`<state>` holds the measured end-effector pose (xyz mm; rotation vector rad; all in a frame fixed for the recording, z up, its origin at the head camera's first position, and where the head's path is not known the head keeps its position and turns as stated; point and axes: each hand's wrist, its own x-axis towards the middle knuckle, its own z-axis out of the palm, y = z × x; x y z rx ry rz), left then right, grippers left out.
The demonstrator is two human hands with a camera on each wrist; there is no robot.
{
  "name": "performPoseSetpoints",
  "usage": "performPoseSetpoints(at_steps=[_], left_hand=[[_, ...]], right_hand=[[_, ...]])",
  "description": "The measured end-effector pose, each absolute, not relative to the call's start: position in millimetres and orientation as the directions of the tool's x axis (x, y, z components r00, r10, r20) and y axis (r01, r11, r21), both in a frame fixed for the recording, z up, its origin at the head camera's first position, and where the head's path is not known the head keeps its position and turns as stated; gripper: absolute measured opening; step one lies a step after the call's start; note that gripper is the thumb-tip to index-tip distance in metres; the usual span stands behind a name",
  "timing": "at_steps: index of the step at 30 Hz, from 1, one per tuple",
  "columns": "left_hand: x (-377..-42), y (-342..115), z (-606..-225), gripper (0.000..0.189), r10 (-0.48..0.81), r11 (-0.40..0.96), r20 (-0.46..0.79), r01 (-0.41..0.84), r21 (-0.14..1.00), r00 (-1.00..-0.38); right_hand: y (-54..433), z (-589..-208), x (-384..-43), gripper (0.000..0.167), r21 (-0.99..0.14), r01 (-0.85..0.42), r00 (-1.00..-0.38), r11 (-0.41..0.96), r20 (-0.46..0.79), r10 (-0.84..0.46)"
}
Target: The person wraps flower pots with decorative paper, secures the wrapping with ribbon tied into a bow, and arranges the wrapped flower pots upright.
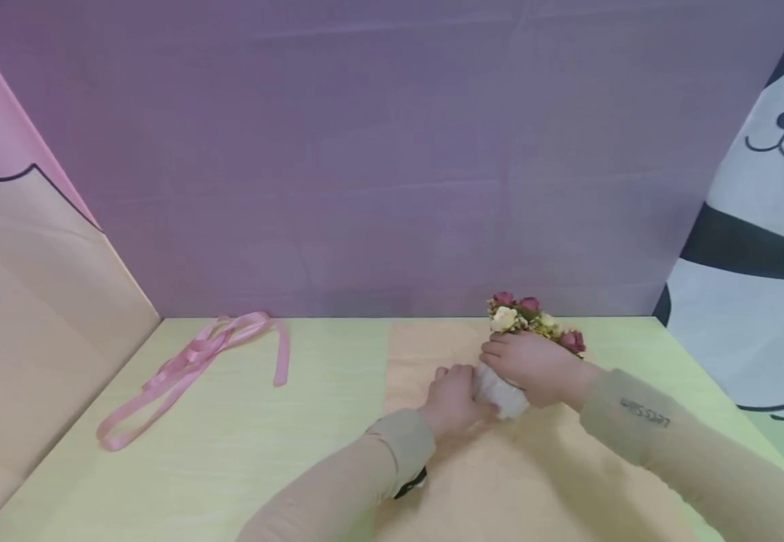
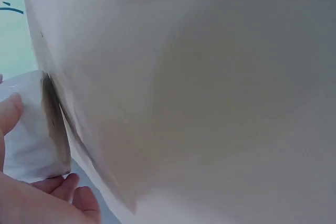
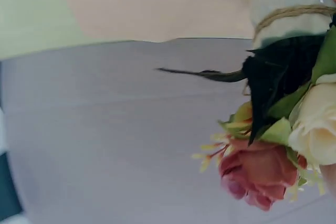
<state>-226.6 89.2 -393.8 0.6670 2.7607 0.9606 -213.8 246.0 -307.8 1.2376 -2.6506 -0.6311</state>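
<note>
A small bunch of dark red and cream flowers [image 1: 546,324] stands out of a white pot [image 1: 508,399], which tilts with its base toward me. My left hand [image 1: 456,399] grips the pot near its base; in the left wrist view the thumb lies on its white side [image 2: 29,140] and fingers curl under it. Higher up, just below the blooms, my right hand [image 1: 534,365] is wrapped around the pot. Twine [image 3: 289,14] circles the pot's neck in the right wrist view, beside dark leaves and a cream rose [image 3: 317,124]. Little of the right hand shows there.
A peach-coloured sheet [image 1: 473,482] lies on the pale green table [image 1: 229,467] beneath the hands. Loose pink ribbon [image 1: 195,354] lies looped on the left. A purple backdrop [image 1: 364,150] rises behind, with printed panels at both sides.
</note>
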Motion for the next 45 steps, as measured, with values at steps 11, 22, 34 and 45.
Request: performPoseSetpoints(at_steps=[11, 22, 34, 45], left_hand=[[-236, 103, -372, 0.053, 0.492, 0.618, 0.076, 0.409, 0.671, -0.867], [-243, 122, -361, 0.054, 0.565, 0.579, 0.056, 0.444, 0.684, -0.823], [-240, 144, -363, 0.072, 0.634, 0.59, 0.055, 0.528, 0.611, -0.772], [-237, 152, -358, 0.086, 0.624, 0.658, -0.019, 0.511, 0.553, -0.781]], right_hand=[[303, -322, -217, 0.083, 0.079, -0.664, -0.714, 0.743, 0.228, -0.662], [331, -330, -206, 0.091, -0.03, -0.564, -0.808, 0.826, 0.23, -0.543], [347, -345, -203, 0.088, -0.134, -0.426, -0.903, 0.895, 0.131, -0.41], [348, -346, -203, 0.087, -0.11, -0.446, -0.891, 0.888, 0.146, -0.43]])
